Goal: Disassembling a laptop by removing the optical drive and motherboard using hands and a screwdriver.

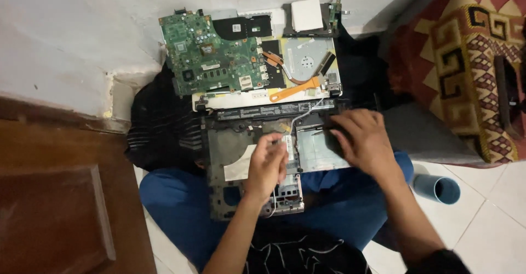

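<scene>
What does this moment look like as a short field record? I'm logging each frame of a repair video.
setting: person seated on a tiled floor, opened laptop base on the lap
left hand: fingers pinched at a small part over the middle of the base; what it grips is too small to tell
right hand: resting flat on the base's upper right edge
beyond the base: green circuit board, orange flat cable
right side: patterned rug, blue cup
</scene>
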